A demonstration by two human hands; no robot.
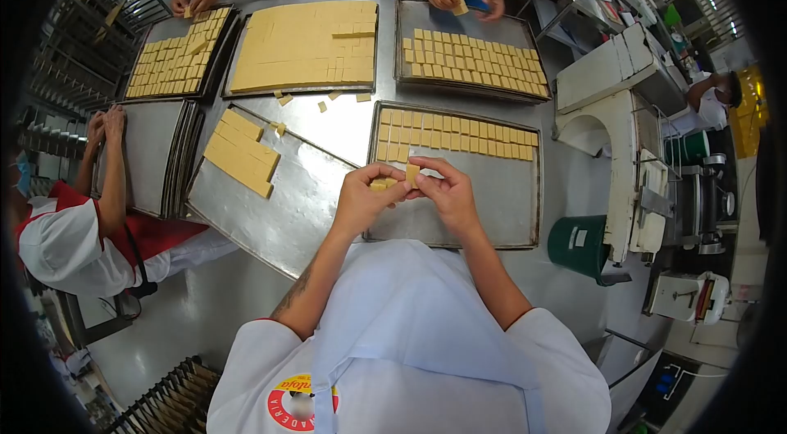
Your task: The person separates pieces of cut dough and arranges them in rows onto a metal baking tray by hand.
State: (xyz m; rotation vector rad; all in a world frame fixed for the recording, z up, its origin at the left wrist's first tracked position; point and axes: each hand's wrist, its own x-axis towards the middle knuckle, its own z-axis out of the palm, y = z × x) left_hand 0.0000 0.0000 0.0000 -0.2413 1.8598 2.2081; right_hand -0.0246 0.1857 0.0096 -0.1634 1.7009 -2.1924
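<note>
My left hand is closed around small yellow dough pieces above the near edge of a metal tray. Beside it, my right hand pinches one upright rectangular dough piece, and the fingertips of both hands nearly meet there. Rows of dough pieces fill the far part of this tray, just beyond my hands. To the left, a cut block of dough lies on the metal table.
A large dough sheet lies behind, between two trays of cut pieces. Two co-workers' hands work at the far side. Another co-worker stands left by stacked trays. A green bucket stands at right.
</note>
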